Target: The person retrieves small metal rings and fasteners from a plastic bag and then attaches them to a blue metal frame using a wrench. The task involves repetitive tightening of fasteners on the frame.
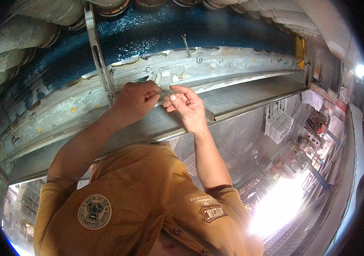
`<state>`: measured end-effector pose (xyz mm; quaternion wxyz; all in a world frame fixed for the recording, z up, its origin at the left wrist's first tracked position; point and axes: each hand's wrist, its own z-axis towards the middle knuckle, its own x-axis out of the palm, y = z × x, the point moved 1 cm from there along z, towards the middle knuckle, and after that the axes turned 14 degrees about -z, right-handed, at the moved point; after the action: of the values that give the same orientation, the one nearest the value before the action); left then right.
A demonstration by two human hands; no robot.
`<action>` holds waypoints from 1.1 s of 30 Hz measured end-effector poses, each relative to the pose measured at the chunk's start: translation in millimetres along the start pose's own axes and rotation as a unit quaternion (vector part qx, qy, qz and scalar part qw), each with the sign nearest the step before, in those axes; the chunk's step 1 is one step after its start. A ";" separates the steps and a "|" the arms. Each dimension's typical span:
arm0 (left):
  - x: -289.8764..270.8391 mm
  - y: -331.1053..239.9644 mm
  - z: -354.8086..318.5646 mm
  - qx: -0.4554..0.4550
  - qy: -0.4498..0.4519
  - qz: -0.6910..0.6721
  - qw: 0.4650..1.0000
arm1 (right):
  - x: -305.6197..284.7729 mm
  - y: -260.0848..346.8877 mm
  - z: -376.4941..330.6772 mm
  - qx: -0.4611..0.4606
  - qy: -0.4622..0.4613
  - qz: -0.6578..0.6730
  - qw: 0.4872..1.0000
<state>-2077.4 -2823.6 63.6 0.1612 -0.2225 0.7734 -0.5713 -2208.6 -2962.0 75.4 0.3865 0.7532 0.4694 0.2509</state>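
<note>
My left hand [137,100] is closed, with thumb and fingertips pinched round a thin metal rod [160,93]. The rod points toward my right hand [187,108], whose index finger stands apart from the thumb while the other fingers curl loosely. Nothing shows clearly in that right hand, and I cannot tell whether it touches the rod's end. Just beyond my left knuckles, a dark flat blade-like piece [143,79] lies on the pale, dirty metal ledge [73,104]. Several whitish broken bits [166,74] are scattered beside it.
A wrench [185,45] stands against the dark blue curved surface [241,32] beyond the ledge. Left of my hands rises a slotted metal bar [98,57]. Below at right are a white crate [279,126] and cluttered equipment [314,136]; a bright lamp [360,70] shines far right.
</note>
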 end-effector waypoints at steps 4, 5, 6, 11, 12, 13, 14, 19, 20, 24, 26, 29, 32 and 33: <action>-2.1 -3.9 0.9 -0.014 0.015 0.010 1.000 | -0.7 -1.5 1.4 0.006 0.004 -0.006 1.000; -2.2 -4.0 1.0 -0.016 0.019 0.013 1.000 | -0.5 -1.2 1.4 0.005 0.004 -0.009 1.000; -1.7 -3.2 1.0 -0.015 0.018 0.006 1.000 | -0.2 -1.4 1.5 0.002 0.003 -0.010 1.000; 0.6 2.1 0.2 -0.012 0.015 0.006 1.000 | 1.8 -1.5 2.6 -0.009 0.014 -0.030 0.999; 0.5 2.1 0.3 -0.011 0.014 0.001 1.000 | 1.9 -1.6 2.9 -0.009 0.015 -0.028 0.999; 0.5 2.1 0.3 -0.010 0.013 -0.003 1.000 | 2.0 -1.8 3.2 -0.009 0.015 -0.026 1.000; 0.4 1.9 0.3 -0.010 0.013 -0.008 1.000 | 2.2 -1.8 3.3 -0.009 0.015 -0.024 1.000; -0.1 2.2 -0.7 -0.023 0.015 -0.020 0.999 | 3.7 -1.6 3.2 0.002 0.020 -0.029 0.999; -0.1 3.1 -1.0 -0.023 0.014 -0.019 0.999 | 4.3 -1.3 3.6 0.004 0.022 -0.031 0.999; -0.6 4.5 -1.5 -0.020 0.016 -0.014 1.000 | 5.8 0.0 4.0 0.005 0.019 -0.028 0.999; -2.6 3.1 -1.2 -0.036 0.025 0.011 0.999 | 7.0 0.6 4.6 0.001 0.018 -0.026 0.999; -1.1 8.6 -2.8 -0.026 0.009 -0.009 1.000 | 7.1 -4.0 6.4 -0.001 0.020 -0.010 1.000; -2.0 11.0 -2.3 -0.033 0.017 -0.015 0.999 | 7.1 -5.3 7.9 0.002 0.018 -0.014 1.000; -2.5 10.3 -2.2 -0.034 0.018 -0.014 0.999 | 7.6 -4.8 8.2 0.003 0.017 -0.013 1.000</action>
<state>-2078.0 -2817.9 54.4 0.1314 -0.2279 0.7922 -0.5506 -2201.7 -2956.7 66.9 0.3797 0.7437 0.4865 0.2570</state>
